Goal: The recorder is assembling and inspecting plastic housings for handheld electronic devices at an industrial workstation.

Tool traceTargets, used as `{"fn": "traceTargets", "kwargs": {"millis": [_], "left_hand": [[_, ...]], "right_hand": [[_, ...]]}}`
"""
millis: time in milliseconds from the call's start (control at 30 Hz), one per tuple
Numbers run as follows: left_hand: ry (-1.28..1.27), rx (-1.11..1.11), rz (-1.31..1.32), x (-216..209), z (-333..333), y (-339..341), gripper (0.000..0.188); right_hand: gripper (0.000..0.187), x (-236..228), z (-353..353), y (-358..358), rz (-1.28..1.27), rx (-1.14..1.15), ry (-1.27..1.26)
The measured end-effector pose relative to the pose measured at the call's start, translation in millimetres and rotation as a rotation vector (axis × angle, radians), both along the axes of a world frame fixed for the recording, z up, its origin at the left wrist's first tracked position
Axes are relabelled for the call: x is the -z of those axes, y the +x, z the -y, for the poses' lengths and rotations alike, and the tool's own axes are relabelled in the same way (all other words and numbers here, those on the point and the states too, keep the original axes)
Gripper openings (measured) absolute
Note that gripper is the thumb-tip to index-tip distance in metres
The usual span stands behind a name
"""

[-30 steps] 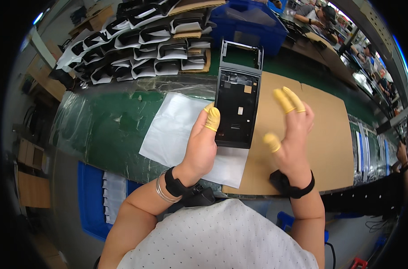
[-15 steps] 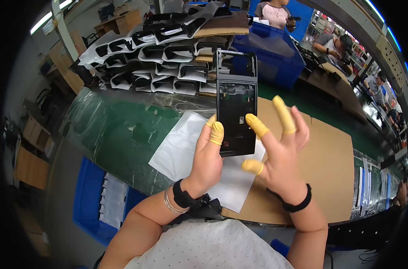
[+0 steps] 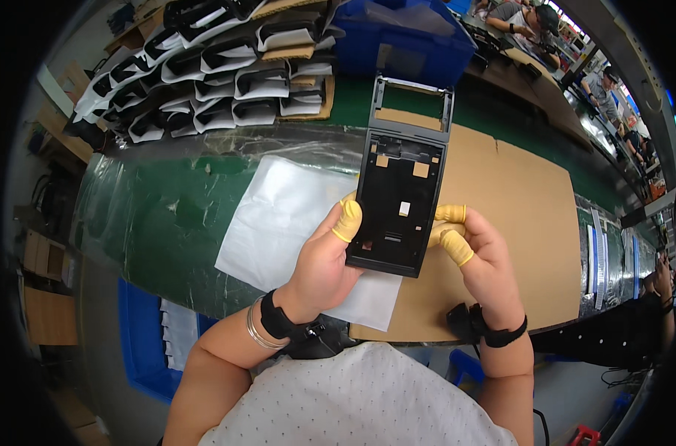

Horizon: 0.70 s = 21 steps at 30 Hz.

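An open black plastic housing (image 3: 386,189), long and rectangular with a frame-like window at its far end, is held up tilted over the table. My left hand (image 3: 327,253) grips its lower left side, thumb on the rim and the other fingers mostly hidden behind. Close by the right edge, my right hand (image 3: 487,256) has its fingers bent and drawn together; whether something small is between them I cannot make out. Yellow finger cots cover several fingertips. Beneath the housing lies a white sheet (image 3: 271,215), partly over brown cardboard (image 3: 516,223).
Stacked black parts in white wrapping (image 3: 260,82) stand at the far left. Behind the table is a blue bin (image 3: 405,48). Another blue bin (image 3: 137,342) sits low at left. Thin strips (image 3: 598,256) lie at right. Co-workers sit along a far bench (image 3: 546,100).
My right hand has gone from spread fingers over the housing to bent fingers at its right edge. The housing sits slightly lower and more tilted. The whole view has shifted.
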<state>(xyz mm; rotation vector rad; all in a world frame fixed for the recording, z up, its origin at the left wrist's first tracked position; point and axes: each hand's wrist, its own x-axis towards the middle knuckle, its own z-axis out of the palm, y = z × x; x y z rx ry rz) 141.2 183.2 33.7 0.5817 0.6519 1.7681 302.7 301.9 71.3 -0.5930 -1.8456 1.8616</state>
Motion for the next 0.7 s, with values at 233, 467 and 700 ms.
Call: {"fn": "traceTargets", "kwargs": {"millis": [233, 467, 700], "left_hand": [[-0.036, 0.081, -0.063, -1, 2, 5, 0.057], [-0.177, -0.207, -1.339, -25, 40, -34, 0.063], [-0.791, -0.262, -2.18, -4, 85, -26, 0.059]], "right_hand": [[0.033, 9, -9, 10, 0.079, -0.035, 0.082], [0.03, 20, -6, 18, -0.18, -0.017, -0.141], [0.029, 29, -8, 18, -0.162, -0.005, -0.126]]}}
